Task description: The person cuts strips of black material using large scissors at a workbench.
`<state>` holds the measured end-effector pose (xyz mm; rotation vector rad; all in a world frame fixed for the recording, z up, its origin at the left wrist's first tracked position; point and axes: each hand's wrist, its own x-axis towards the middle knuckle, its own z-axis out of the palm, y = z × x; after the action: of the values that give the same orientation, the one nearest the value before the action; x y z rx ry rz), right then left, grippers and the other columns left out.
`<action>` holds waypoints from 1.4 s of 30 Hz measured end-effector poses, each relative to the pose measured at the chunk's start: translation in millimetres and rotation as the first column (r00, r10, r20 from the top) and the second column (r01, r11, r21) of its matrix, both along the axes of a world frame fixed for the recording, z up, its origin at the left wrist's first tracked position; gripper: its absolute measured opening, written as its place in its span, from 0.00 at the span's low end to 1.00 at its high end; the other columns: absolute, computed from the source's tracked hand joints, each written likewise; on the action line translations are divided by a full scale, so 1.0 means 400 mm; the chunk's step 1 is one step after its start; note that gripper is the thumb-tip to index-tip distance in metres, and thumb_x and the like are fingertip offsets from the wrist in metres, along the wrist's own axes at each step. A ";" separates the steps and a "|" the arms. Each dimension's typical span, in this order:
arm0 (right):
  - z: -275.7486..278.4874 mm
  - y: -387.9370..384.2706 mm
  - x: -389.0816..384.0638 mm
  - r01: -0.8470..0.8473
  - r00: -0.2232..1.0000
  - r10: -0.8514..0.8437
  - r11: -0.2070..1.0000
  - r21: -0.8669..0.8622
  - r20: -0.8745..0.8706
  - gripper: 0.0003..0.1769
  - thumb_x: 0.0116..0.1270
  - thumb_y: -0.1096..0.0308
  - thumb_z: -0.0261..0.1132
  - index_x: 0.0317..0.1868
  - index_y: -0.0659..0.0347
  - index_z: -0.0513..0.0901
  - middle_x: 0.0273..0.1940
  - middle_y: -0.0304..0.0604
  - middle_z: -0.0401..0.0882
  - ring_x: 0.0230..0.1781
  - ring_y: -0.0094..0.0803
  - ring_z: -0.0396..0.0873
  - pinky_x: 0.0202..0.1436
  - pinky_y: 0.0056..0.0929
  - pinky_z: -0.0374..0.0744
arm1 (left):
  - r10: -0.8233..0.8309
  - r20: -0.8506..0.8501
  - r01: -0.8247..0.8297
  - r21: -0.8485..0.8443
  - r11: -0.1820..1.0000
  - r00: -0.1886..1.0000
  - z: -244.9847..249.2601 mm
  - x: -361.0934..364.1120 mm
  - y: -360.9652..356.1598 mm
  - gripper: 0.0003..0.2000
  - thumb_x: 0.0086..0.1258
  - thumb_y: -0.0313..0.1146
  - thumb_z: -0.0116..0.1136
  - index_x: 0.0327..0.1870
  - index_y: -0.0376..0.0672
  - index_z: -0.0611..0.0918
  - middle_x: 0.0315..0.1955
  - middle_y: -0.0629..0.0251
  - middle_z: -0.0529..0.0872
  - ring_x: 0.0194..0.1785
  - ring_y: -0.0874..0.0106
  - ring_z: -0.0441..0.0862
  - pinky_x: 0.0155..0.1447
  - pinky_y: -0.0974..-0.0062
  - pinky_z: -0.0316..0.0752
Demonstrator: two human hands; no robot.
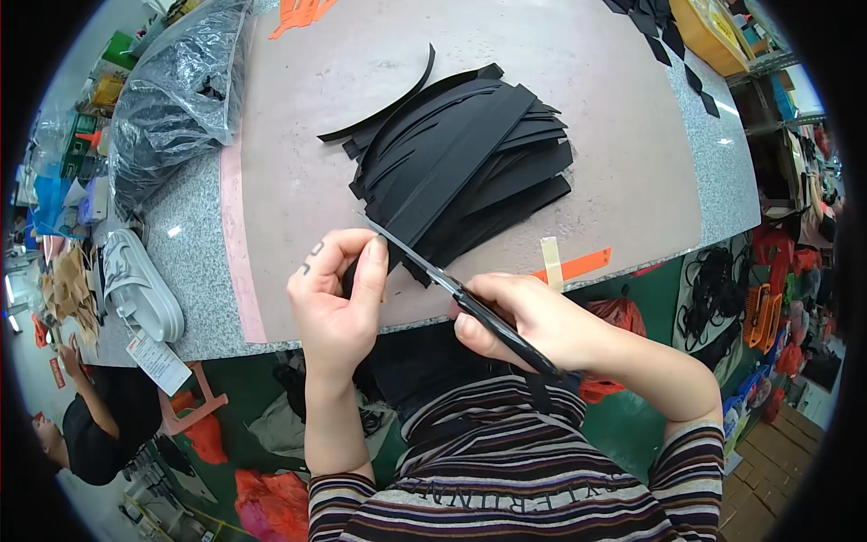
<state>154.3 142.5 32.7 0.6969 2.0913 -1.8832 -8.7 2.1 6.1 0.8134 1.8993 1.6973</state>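
Observation:
My right hand is wrapped round the black handles of a pair of scissors. Their metal blades point up and left, and the tip lies close to the fingertips of my left hand. That hand is closed in a pinch, with part of a black strip showing under its curled fingers; the rest of the strip is hidden. Just beyond both hands, a heap of flat black strips lies on the pale work mat. One thin curved strip sticks out at its far left.
An orange strip with cream tape lies near the front edge. A clear plastic bag and grey shoe sit on the left. More black pieces and a yellow bin are far right. Another person is at the left.

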 end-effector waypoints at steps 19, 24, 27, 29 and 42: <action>-0.024 -0.046 0.098 0.436 0.811 -0.569 0.742 -0.509 -0.134 0.21 0.65 0.85 0.69 0.44 0.59 0.64 0.40 0.44 0.82 0.44 0.27 0.83 0.51 0.26 0.82 | -0.318 0.289 0.330 0.007 0.944 0.903 0.023 0.131 -0.008 0.10 0.70 0.19 0.61 0.48 0.32 0.88 0.32 0.58 0.91 0.29 0.77 0.86 0.34 0.81 0.82; 0.032 0.003 0.220 0.522 0.795 -0.582 0.801 -0.293 -0.173 0.20 0.65 0.79 0.71 0.44 0.60 0.65 0.37 0.41 0.80 0.36 0.22 0.81 0.43 0.23 0.81 | -0.653 0.370 0.740 -0.173 0.650 0.661 0.031 0.113 0.011 0.16 0.71 0.27 0.56 0.59 0.36 0.81 0.21 0.65 0.81 0.25 0.73 0.82 0.36 0.74 0.78; 0.060 0.091 0.317 0.678 0.645 -0.743 0.664 -0.317 -0.178 0.21 0.62 0.82 0.70 0.42 0.59 0.64 0.35 0.44 0.82 0.34 0.27 0.83 0.41 0.25 0.82 | -0.689 0.312 0.753 -0.356 0.553 0.654 0.026 0.043 -0.063 0.09 0.67 0.31 0.62 0.42 0.35 0.85 0.22 0.60 0.83 0.24 0.69 0.82 0.34 0.74 0.75; 0.015 0.141 0.352 0.717 0.639 -0.757 0.651 -0.249 -0.137 0.21 0.61 0.82 0.71 0.40 0.59 0.64 0.34 0.46 0.83 0.34 0.29 0.84 0.40 0.27 0.82 | -0.627 0.190 0.636 -0.441 0.633 0.756 0.056 0.058 -0.046 0.08 0.68 0.31 0.62 0.37 0.34 0.84 0.19 0.63 0.81 0.24 0.73 0.81 0.32 0.77 0.73; -0.096 0.197 0.319 0.626 0.762 -0.642 0.702 0.339 -0.078 0.17 0.59 0.73 0.74 0.37 0.61 0.71 0.28 0.32 0.70 0.29 0.17 0.65 0.33 0.21 0.70 | -0.486 -0.100 0.363 -0.541 0.759 0.868 0.004 0.115 0.041 0.07 0.66 0.30 0.66 0.32 0.34 0.84 0.24 0.52 0.85 0.27 0.57 0.84 0.33 0.69 0.75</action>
<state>281.8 221.4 -5.6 1.7310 2.3720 -1.7400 37.3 18.5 7.7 1.1521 1.9776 0.7909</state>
